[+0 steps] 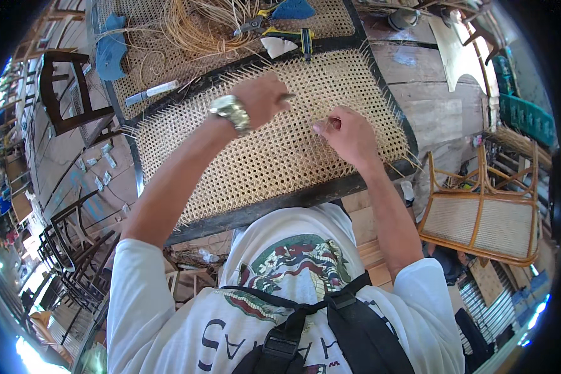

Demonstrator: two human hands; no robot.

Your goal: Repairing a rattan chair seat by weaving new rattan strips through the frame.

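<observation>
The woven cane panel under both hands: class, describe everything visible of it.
The woven cane panel is pale tan, an open lattice of small holes that looks like rattan strips. It lies roughly flat within a dark frame, loose strand ends poking out along its edges. The left hand and right hand are over it; whether either touches it is unclear.

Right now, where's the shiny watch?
In the head view, the watch is left of centre, on the person's left wrist, right behind the left hand and above the woven cane panel.
</observation>
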